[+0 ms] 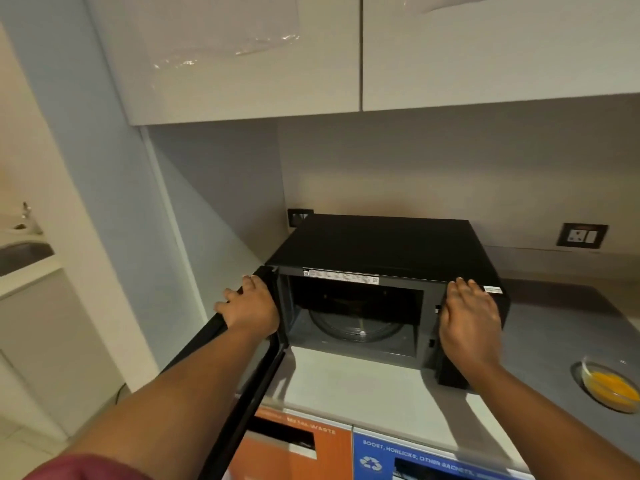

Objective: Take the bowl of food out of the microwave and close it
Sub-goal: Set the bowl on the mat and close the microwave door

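Note:
A black microwave (377, 244) stands on the counter against the back wall. Its door (221, 368) hangs wide open to the left, and only the glass turntable (356, 327) lies inside the cavity. My left hand (249, 306) grips the top edge of the open door near the hinge. My right hand (471, 317) rests flat, fingers together, on the microwave's front right panel and holds nothing. A clear glass bowl (611, 388) with yellow food in it sits on the counter at the far right, apart from both hands.
The grey counter (363, 386) runs right from the microwave. Upper cabinets (242, 64) hang overhead. A wall socket (581, 235) sits behind on the right. Orange and blue waste-bin fronts (374, 455) are below the counter edge. A sink (20, 254) lies far left.

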